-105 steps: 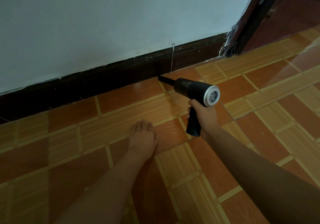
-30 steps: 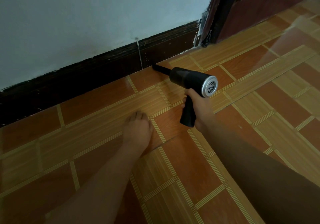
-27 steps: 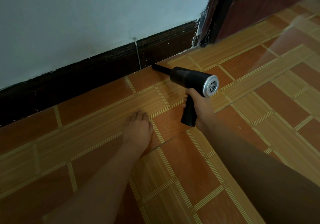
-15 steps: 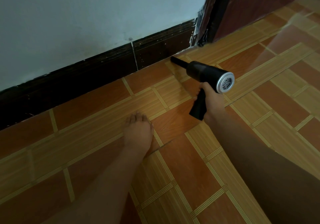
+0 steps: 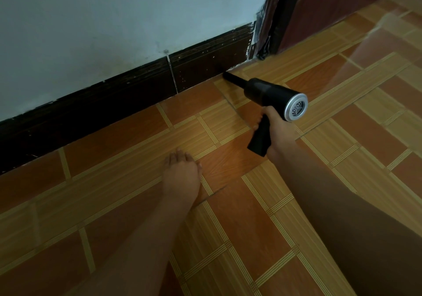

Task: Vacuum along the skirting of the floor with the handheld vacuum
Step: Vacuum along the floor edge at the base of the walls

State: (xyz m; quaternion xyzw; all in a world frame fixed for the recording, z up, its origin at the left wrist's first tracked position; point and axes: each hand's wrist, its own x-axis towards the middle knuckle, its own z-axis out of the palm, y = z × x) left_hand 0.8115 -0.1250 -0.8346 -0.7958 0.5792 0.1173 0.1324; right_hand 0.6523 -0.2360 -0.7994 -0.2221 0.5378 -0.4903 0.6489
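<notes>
vacuum: matte black barrel, silver rear cap with round grille, slim black nozzle. right hand fingers curled round handle; barrel above fingers, nozzle tip beyond them at skirting foot. left hand flat on floor, fingers straight.

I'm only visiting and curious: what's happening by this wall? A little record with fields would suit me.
tool: handheld vacuum, black with a silver rear grille
right hand: grips the vacuum's handle
left hand: flat on the tiled floor
nozzle: tip at the foot of the dark skirting
nearby: door frame, just right of the nozzle
</notes>
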